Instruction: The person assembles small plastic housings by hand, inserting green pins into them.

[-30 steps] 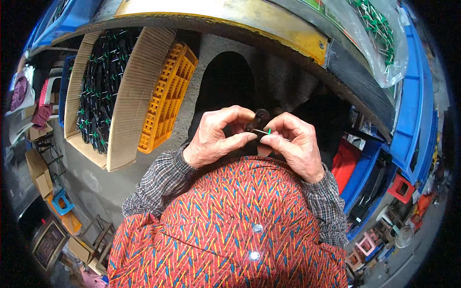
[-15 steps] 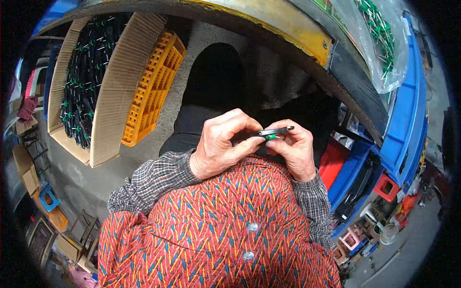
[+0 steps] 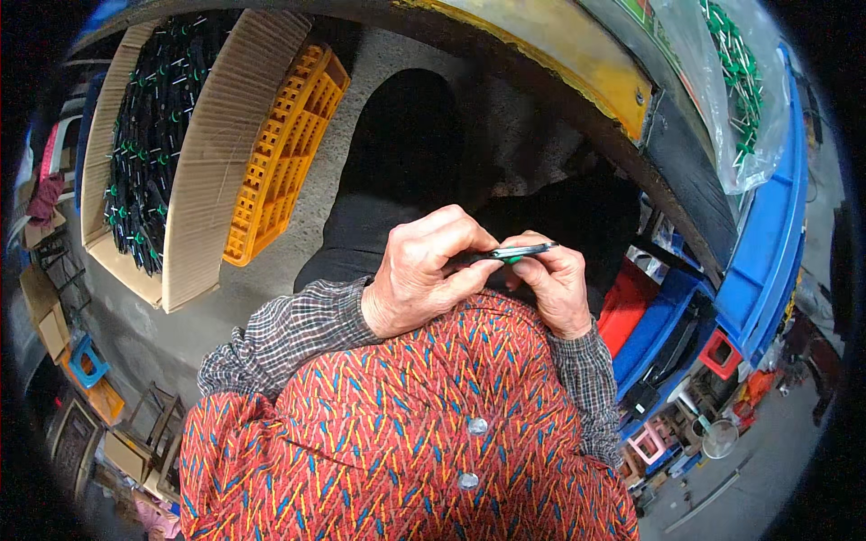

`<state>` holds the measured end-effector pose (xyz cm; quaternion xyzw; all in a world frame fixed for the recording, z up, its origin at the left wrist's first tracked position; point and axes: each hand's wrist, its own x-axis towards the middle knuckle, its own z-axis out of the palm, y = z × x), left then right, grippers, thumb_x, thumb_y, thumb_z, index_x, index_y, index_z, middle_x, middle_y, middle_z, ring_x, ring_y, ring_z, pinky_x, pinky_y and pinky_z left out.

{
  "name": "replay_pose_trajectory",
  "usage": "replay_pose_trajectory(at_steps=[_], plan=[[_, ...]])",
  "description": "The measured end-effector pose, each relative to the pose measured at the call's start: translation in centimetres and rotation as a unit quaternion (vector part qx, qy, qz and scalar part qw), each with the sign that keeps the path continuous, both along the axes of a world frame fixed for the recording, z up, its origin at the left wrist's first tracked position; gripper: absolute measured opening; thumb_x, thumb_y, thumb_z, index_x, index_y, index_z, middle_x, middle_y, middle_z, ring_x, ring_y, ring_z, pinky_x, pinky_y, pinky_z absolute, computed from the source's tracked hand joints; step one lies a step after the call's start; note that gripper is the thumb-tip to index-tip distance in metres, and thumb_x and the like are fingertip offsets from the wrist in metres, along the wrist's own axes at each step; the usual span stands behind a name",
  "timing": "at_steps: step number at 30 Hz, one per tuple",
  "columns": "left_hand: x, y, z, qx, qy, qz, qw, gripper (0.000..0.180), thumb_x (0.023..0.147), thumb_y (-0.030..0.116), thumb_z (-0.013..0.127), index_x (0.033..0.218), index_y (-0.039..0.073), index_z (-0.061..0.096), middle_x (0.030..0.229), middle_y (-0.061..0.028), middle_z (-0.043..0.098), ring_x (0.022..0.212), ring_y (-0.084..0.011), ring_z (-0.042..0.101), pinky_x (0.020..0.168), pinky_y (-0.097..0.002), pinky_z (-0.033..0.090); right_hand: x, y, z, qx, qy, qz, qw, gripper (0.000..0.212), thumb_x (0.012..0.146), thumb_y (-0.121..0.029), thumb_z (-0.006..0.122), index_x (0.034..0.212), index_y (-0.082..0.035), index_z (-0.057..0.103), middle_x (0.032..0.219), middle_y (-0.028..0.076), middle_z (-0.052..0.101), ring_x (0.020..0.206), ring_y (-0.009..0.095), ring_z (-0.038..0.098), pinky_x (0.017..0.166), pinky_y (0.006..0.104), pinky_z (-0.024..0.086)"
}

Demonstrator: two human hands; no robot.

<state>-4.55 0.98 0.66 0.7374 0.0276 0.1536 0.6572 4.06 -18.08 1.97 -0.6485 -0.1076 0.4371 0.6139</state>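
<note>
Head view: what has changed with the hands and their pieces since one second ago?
The left hand and right hand have come closer together. The black piece has swung round, its visible end now pointing right. The green part sits at its near edge, mostly hidden; its pin no longer shows. Nothing was visibly let go. Carton and orange crate stayed put.
</note>
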Motion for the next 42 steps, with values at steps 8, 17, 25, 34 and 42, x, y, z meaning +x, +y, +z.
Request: replay_pose_trajectory(at_steps=[8, 17, 25, 34, 42], plan=[[0.1, 0.2, -0.1, -0.004, 0.007, 0.001, 1.0, 0.01, 0.075, 0.003, 0.069, 0.082, 0.001, 0.063, 0.073, -0.0084, 0.057, 0.06, -0.0178, 0.058, 0.051, -0.0279, 0.045, -0.5, 0.1, 0.2, -0.026, 0.027, -0.074, 0.997, 0.019, 0.085, -0.002, 0.068, 0.102, 0.002, 0.062, 0.087, 0.003, 0.063, 0.075, 0.007, 0.06, 0.066, 0.0207, 0.052], [-0.1, 0.2, 0.0, -0.004, 0.027, -0.018, 0.999, 0.016, 0.07, 0.002, 0.074, 0.081, -0.002, 0.064, 0.077, -0.0109, 0.063, 0.068, -0.0201, 0.063, 0.06, -0.0281, 0.049, -0.3, -0.8, -1.1, 0.002, 0.004, -0.064, 0.998, 0.01, 0.084, 0.0, 0.067, 0.093, 0.004, 0.064, 0.081, 0.005, 0.063, 0.069, 0.011, 0.062, 0.062, 0.023, 0.054], [-0.1, 0.2, -0.1, -0.023, 0.023, -0.022, 0.999, 0.015, 0.07, 0.002, 0.074, 0.08, -0.001, 0.063, 0.077, -0.011, 0.063, 0.068, -0.0198, 0.063, 0.059, -0.0279, 0.049, 0.1, -1.0, -1.4, 0.015, -0.009, -0.04, 0.999, 0.005, 0.085, 0.001, 0.065, 0.089, 0.004, 0.066, 0.079, 0.007, 0.064, 0.063, 0.013, 0.062, 0.058, 0.0241, 0.051], [-0.2, 0.2, -0.1, -0.019, 0.017, -0.023, 0.999, 0.016, 0.069, 0.002, 0.075, 0.08, -0.001, 0.064, 0.077, -0.0113, 0.063, 0.067, -0.0199, 0.063, 0.058, -0.0279, 0.049, 0.2, -1.4, -1.9, 0.017, 0.022, -0.031, 0.999, 0.007, 0.087, -0.002, 0.063, 0.089, 0.004, 0.066, 0.077, 0.008, 0.063, 0.06, 0.012, 0.06, 0.054, 0.0237, 0.049], [-0.1, 0.2, -0.3, -0.016, 0.004, -0.022, 1.0, 0.017, 0.069, 0.004, 0.076, 0.08, 0.0, 0.064, 0.076, -0.0101, 0.063, 0.066, -0.0191, 0.062, 0.056, -0.028, 0.048, 0.2, -1.4, -2.1, 0.013, 0.024, -0.025, 0.999, 0.01, 0.086, -0.005, 0.064, 0.086, 0.005, 0.065, 0.073, 0.009, 0.061, 0.053, 0.013, 0.057, 0.048, 0.0226, 0.045]])
